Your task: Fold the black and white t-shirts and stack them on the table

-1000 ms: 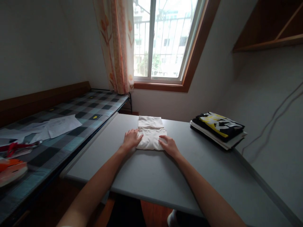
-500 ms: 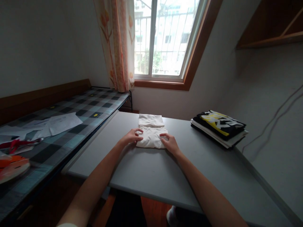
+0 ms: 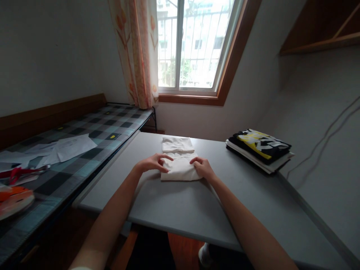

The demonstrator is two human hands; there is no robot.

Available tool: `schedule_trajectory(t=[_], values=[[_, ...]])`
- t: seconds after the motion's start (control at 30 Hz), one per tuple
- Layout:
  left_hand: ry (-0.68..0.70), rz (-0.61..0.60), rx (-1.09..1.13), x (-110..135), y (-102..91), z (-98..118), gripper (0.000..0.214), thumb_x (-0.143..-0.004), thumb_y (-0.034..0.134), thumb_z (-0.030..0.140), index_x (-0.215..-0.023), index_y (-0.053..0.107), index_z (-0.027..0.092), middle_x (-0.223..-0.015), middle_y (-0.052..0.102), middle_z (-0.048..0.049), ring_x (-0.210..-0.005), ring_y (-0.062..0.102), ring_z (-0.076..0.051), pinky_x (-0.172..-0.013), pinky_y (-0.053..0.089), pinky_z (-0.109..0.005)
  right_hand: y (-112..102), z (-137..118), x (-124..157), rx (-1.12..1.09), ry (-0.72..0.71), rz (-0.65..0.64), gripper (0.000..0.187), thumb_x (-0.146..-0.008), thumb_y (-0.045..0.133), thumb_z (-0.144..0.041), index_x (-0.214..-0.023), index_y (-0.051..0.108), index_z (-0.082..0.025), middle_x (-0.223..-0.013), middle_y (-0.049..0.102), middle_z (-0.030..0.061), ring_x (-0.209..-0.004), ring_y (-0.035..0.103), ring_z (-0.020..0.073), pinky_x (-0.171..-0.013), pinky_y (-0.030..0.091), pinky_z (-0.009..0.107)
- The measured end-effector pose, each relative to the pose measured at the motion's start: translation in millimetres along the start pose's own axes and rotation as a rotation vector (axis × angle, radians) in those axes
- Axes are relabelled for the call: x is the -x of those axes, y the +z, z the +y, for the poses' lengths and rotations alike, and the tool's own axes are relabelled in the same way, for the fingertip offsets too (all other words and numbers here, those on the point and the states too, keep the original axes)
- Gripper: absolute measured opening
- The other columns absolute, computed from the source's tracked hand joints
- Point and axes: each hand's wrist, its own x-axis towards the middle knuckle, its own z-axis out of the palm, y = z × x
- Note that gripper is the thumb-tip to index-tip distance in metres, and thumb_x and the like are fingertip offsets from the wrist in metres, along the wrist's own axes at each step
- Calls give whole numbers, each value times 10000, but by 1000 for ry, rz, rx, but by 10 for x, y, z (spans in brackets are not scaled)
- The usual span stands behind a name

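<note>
A folded white garment (image 3: 180, 168) lies on the grey table in front of me, with a raised fold across its middle and a narrower flap (image 3: 177, 144) at the far end. At its left edge my left hand (image 3: 153, 164) is open, thumb and index finger apart and reaching over the cloth. My right hand (image 3: 203, 168) is closed on the garment's right edge, fingers bent over the fabric. The near right corner bulges a little beside that hand.
A stack of folded clothes (image 3: 260, 148), topped by a black, yellow and white one, sits at the table's right. Left of the table (image 3: 180, 210) is a bed (image 3: 70, 161) with checked cover, papers (image 3: 74, 146) and a red item (image 3: 17, 174). A window (image 3: 194, 48) is ahead.
The garment's near part has spread slightly toward me and its near edge looks straighter. My left hand has opened wider; my right hand stays at the right edge.
</note>
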Motion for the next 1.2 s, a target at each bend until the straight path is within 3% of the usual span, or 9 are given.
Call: schedule_trajectory(t=[0.17,0.3,0.5,0.57,0.7,0.77,0.97,1.07,1.2], values=[[-61,-38,-163,-13,-22,-38,722,-557,825,484,-1175,650,154,-498,311,110,-483,251,-61,-482,162,-220,-49,2,-7,31,65,-90,225,-589,443,-239,-618,660,-187,-520,563,-4,-541,517,147,-556,402,250],[-124,-51,-200,-23,-14,-59,781,-557,810,514,-1223,608,159,-503,417,101,-476,380,-80,-482,240,-208,-186,-59,42,108,76,-254,240,-669,514,-243,-804,704,-188,-586,615,-4,-549,544,146,-538,412,241],[-128,-69,-285,-21,-27,-85,808,-536,822,512,-1247,603,195,-565,478,87,-514,480,-103,-518,332,-213,-473,-115,125,219,-50,-471,604,-625,740,-361,-1213,644,-263,-1131,671,42,-906,621,220,-759,496,286],[-82,62,-387,-32,-4,-71,674,-603,780,537,-1171,652,197,-607,504,61,-568,508,-122,-559,368,-227,-518,-98,124,214,-42,-477,641,-619,744,-338,-1245,626,-268,-1188,647,47,-957,610,224,-800,496,294],[75,540,-721,-83,175,6,448,-785,634,555,-1081,686,223,-958,628,-57,-936,583,-223,-843,421,-330,-608,-8,60,181,0,-514,587,-655,672,-271,-1240,635,-242,-1024,672,42,-832,617,195,-738,499,288],[157,532,-821,-112,327,44,401,-832,597,534,-1095,683,244,-1115,614,-79,-1079,550,-249,-969,363,-385,-674,45,20,243,18,-445,525,-683,638,-251,-1206,659,-224,-949,673,48,-778,611,194,-727,492,307],[343,152,-835,-149,805,171,532,-843,563,584,-1261,602,258,-1167,624,-94,-1085,554,-246,-981,377,-367,-626,0,45,768,77,258,345,-887,455,-279,-1117,707,-224,-1154,614,163,-1071,543,321,-927,387,486],[393,167,-800,-167,910,219,468,-897,487,558,-1216,632,248,-1077,662,-87,-1013,583,-234,-933,413,-356,-344,-77,140,783,-39,157,442,-941,395,-429,-1256,622,-217,-1321,537,165,-1194,487,319,-993,353,477],[224,464,-805,-219,814,114,340,-923,495,419,-1170,643,238,-1120,644,-89,-1068,557,-238,-974,395,-390,27,-22,226,895,-78,-34,660,-917,365,-600,-1389,494,-158,-1480,398,190,-1388,278,360,-1105,188,530]])
